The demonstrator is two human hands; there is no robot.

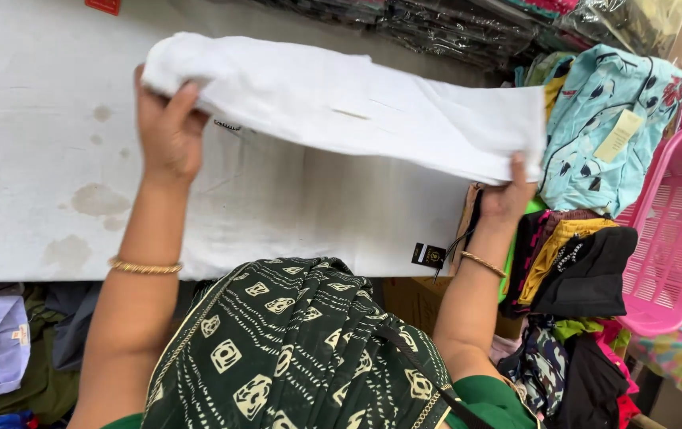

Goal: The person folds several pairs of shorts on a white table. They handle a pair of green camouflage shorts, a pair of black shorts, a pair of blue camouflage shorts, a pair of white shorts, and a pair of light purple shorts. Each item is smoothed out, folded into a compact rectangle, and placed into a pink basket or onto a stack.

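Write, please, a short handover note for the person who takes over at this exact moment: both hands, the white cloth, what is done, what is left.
Left hand: grips one end of the folded white garment, above the white table.
Right hand: holds the other end from below.
Black tag hangs at the table edge.
Pile of coloured clothes and pink basket on the right.
Done: garment folded lengthwise.
Left: it is not yet set down.

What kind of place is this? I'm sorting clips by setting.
Probably a clothing shop or garment packing room: both hands hold a folded white garment over a white table, with bagged clothes stacked behind and loose garments heaped beside a pink basket.
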